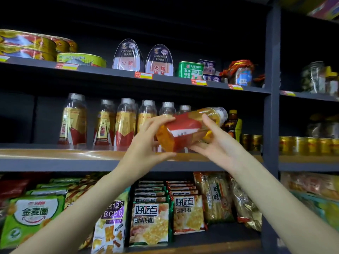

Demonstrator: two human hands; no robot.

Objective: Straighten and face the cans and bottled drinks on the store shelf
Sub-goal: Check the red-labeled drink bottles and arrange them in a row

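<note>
A bottle of amber drink with a red label (185, 129) lies almost sideways in the air in front of the middle shelf (55, 165), its white cap pointing right. My left hand (146, 143) grips its base end, thumb below and fingers over the top. My right hand (216, 142) holds the neck end from underneath, with the thumb raised against the bottle's side. Behind them a row of several upright bottles (108, 123) with red and gold labels stands on the middle shelf. The ones nearest my hands are partly hidden.
Darker bottles (233, 123) and gold cans (252, 142) stand right of the row, beside the grey upright post (271, 107). The top shelf carries ham tins (159, 61) and flat fish tins (80, 59). Snack bags (150, 222) fill the lower shelf.
</note>
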